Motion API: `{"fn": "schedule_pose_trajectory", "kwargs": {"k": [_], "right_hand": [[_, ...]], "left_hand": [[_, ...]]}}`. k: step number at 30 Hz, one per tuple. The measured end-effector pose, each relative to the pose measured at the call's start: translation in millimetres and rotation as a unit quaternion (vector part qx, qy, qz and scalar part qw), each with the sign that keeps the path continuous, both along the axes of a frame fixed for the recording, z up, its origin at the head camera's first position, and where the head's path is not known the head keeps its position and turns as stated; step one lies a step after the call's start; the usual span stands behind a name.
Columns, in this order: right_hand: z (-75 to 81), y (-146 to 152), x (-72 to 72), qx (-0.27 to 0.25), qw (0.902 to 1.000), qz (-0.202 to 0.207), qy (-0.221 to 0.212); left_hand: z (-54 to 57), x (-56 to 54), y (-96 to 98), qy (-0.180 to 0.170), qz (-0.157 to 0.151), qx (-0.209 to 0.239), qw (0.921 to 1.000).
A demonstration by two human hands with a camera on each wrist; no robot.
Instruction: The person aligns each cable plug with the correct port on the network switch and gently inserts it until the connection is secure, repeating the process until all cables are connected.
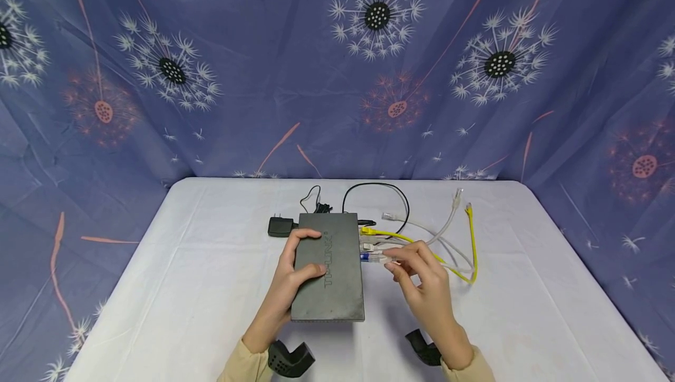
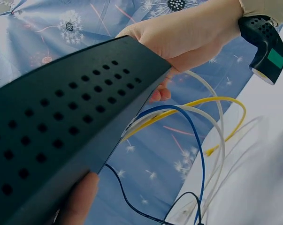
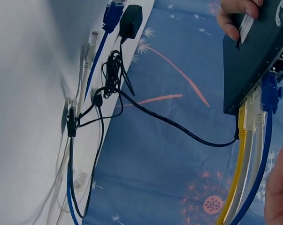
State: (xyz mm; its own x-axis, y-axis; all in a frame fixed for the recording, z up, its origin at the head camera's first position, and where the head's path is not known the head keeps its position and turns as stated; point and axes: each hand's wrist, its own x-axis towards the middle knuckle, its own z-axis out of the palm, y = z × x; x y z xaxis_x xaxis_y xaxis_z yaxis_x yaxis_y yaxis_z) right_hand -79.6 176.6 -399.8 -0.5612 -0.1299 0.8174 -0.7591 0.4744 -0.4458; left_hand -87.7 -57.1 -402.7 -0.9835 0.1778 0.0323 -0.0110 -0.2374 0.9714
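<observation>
My left hand (image 1: 290, 268) grips a dark grey TP-LINK network switch (image 1: 343, 282), thumb and forefinger on its top; other fingers (image 3: 230, 23) show against its underside. The switch is tilted up off the table, ports facing right. In those ports sit a yellow cable plug (image 1: 369, 231), pale cable plugs and a blue cable plug (image 3: 270, 93). My right hand (image 1: 424, 276) is beside the blue plug, thumb and forefinger on either side of a pale, clear piece. Whether they pinch it cannot be told; the right wrist view cuts off the fingertips.
A black power adapter (image 1: 280, 227) lies left of the switch, its thin lead bundled (image 3: 113, 70) behind. A black lead (image 1: 377, 183) loops at the back. Loose cable ends, including a yellow cable (image 1: 474, 247), lie on the white table (image 1: 211, 253) at right. A blue patterned curtain (image 1: 295, 77) hangs behind.
</observation>
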Motion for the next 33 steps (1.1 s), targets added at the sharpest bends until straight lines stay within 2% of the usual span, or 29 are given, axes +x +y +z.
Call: {"fn": "schedule_pose_trajectory", "kwargs": {"k": [10,24,33], "right_hand": [[-6.6,-4,3.7,0.001,0.9999,0.001,-0.015],[-6.5,-10,9.3,-0.004,0.9988,0.001,-0.048],[-13.1,-13,8.5,-0.014,0.9997,-0.002,-0.019]], "left_hand": [[-0.1,0.1,0.5,0.006,0.004,-0.007,1.0000],[0.9,1.4,0.7,0.010,-0.002,0.001,0.9999],[0.5,1.8,-0.2,0.015,-0.001,-0.003,0.9999]]}}
